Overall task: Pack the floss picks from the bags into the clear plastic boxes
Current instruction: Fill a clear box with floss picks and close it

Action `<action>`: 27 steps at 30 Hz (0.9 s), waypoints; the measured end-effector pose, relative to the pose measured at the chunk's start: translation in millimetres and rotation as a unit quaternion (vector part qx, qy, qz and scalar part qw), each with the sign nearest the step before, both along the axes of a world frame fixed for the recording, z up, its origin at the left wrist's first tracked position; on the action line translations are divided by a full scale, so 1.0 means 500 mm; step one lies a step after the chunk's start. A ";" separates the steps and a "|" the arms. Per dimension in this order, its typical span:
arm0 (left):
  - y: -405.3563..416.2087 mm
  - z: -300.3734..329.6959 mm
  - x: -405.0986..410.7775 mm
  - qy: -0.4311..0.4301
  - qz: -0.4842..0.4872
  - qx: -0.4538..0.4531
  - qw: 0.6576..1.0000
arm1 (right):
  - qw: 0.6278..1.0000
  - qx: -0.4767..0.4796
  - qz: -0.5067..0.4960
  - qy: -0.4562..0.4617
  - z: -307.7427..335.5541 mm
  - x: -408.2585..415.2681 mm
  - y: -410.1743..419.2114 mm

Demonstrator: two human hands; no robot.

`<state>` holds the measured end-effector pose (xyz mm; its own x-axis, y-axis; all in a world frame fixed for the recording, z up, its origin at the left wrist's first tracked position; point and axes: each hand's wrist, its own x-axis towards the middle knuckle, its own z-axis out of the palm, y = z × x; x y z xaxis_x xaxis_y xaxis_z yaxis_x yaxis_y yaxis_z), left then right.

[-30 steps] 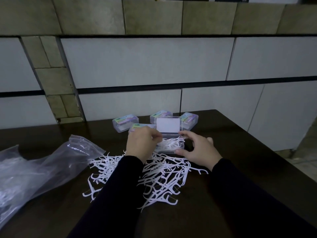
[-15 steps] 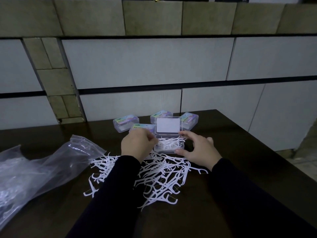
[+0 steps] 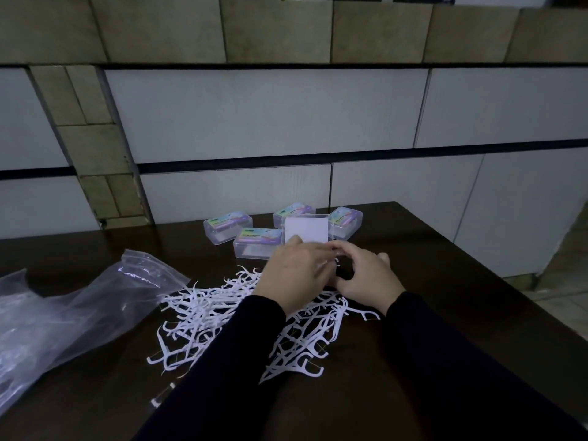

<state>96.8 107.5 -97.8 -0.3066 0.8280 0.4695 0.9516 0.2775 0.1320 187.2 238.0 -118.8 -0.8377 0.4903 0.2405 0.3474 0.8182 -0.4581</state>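
Dark tabletop, frame centre: left hand has moved over the open box with right hand, loading picks; finger grip unclear. Floss picks remain heaped below.

White picks are seen on a dark brown table. Clear boxes are marked with green-and-purple labels. A clear bag is noted. Black sleeves are worn.
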 end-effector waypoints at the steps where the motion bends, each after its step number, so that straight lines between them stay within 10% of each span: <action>1: 0.005 -0.003 0.003 0.012 -0.004 -0.025 1.000 | 1.000 -0.002 -0.002 0.001 -0.001 0.000 0.001; 27: -0.015 -0.010 -0.036 -0.069 0.050 -0.036 0.996 | 1.000 -0.010 -0.003 0.020 -0.006 -0.002 0.002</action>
